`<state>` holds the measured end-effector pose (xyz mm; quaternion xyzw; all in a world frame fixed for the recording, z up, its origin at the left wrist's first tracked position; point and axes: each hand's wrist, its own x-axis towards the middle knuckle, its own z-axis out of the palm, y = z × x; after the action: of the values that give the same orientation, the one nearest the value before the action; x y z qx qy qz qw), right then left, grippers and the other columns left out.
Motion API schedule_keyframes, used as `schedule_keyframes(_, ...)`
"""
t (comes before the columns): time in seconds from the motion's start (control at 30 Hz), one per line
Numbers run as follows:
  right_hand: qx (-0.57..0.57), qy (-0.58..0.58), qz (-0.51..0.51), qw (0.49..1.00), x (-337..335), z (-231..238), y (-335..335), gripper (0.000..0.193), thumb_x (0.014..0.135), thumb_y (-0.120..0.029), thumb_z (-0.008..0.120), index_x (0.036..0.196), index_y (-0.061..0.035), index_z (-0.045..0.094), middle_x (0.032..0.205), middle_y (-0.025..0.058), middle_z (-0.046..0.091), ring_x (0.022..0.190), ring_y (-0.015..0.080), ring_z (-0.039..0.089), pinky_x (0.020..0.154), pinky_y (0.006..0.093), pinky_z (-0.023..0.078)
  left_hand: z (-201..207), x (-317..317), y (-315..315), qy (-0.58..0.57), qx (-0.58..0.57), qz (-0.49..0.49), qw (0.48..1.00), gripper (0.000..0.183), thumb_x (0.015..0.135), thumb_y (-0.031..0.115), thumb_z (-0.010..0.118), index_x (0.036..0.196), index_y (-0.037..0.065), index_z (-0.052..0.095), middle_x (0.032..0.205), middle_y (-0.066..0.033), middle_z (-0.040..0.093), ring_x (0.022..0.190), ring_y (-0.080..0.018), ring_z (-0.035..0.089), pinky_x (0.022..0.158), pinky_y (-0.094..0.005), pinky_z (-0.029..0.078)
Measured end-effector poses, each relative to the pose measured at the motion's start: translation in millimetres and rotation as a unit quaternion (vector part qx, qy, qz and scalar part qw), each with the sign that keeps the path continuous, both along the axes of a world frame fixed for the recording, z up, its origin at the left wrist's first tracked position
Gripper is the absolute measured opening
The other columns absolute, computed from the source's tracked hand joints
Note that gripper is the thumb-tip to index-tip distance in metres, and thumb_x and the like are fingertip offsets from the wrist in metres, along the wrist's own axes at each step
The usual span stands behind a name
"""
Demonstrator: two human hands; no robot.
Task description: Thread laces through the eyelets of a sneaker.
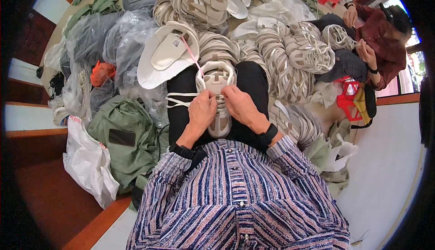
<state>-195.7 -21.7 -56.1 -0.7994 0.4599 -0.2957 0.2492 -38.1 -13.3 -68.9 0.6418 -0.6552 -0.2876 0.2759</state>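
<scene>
A beige and white shoe upper (pixel 219 126) rests between my knees, its toe toward me. Crossed rows of white shoelace (pixel 180 99) run down its front, and a loose loop hangs out to the left. My left hand (pixel 201 112) is closed at the left eyelet edge, its fingertips pinching the lace. On the opposite edge my right hand (pixel 245 109) is also closed, thumb and fingers pinched at the lacing; the exact grip is partly hidden. A pink strip (pixel 190 53) stretches from the collar across a large pale shoe-shaped piece (pixel 152 69) beyond my left knee.
Stacks of similar uppers (pixel 283 64) lie ahead and right. Plastic-wrapped grey bundles (pixel 122 37), a green backpack (pixel 124 127) and a white plastic bag (pixel 89 164) are at left. Another person (pixel 385 46) handles an upper at far right, near a red stool (pixel 348 98).
</scene>
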Motion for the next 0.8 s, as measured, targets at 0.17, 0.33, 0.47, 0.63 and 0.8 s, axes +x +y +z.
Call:
schedule_keyframes(0.17, -0.02, 0.113, 0.083, 0.99, 2, 11, -15, 0.025, 0.074, 0.001, 0.054, 0.097, -0.0018, 0.045, 0.086, 0.0164, 0.052, 0.077, 0.0359, 0.057, 0.062, 0.0411, 0.05, -2, 2, 0, 0.016, 0.015, 0.006, 1.0, 0.015, 0.081, 0.016, 0.056, 0.086, 0.001, 0.059, 0.076, -0.0219, 0.062, 0.074, -0.0386, 0.061, 0.065, -0.0453, 0.047)
schedule_keyframes(0.33, -0.038, 0.165, 0.178, 0.969, 5, 26, -27, 0.023, 0.077, 0.0, 0.052, 0.098, -0.0018, 0.044, 0.086, 0.0168, 0.052, 0.077, 0.0349, 0.058, 0.062, 0.0416, 0.049, -4, 4, 0, 0.014, 0.025, 0.009, 1.0, 0.018, 0.081, 0.017, 0.057, 0.09, 0.001, 0.058, 0.077, -0.0231, 0.062, 0.075, -0.0395, 0.061, 0.064, -0.0449, 0.046)
schedule_keyframes(0.47, -0.033, 0.161, 0.206, 0.965, 7, 26, -34, 0.031, 0.071, 0.005, 0.055, 0.099, -0.0007, 0.044, 0.086, 0.0172, 0.053, 0.078, 0.0367, 0.058, 0.062, 0.0417, 0.049, -1, 3, -1, 0.026, 0.01, 0.004, 1.0, 0.015, 0.082, 0.016, 0.055, 0.086, 0.001, 0.057, 0.076, -0.024, 0.062, 0.075, -0.041, 0.06, 0.066, -0.0495, 0.046)
schedule_keyframes(0.63, -0.009, 0.195, 0.218, 0.956, 13, 23, -41, 0.031, 0.07, 0.006, 0.055, 0.098, 0.001, 0.043, 0.086, 0.0189, 0.055, 0.078, 0.0376, 0.059, 0.063, 0.0421, 0.048, 0, 4, -2, 0.039, 0.013, 0.006, 0.999, 0.017, 0.081, 0.016, 0.055, 0.087, 0.001, 0.058, 0.078, -0.025, 0.062, 0.078, -0.0418, 0.06, 0.067, -0.0506, 0.045)
schedule_keyframes(0.8, -0.014, 0.182, 0.247, 0.952, 16, 27, -47, 0.031, 0.071, 0.006, 0.056, 0.097, 0.0026, 0.041, 0.08, 0.0193, 0.055, 0.077, 0.0376, 0.059, 0.063, 0.0425, 0.047, 1, 5, -3, 0.041, 0.05, 0.0, 0.998, 0.019, 0.082, 0.016, 0.055, 0.091, 0.0, 0.06, 0.081, -0.0249, 0.063, 0.079, -0.0416, 0.061, 0.069, -0.0502, 0.046)
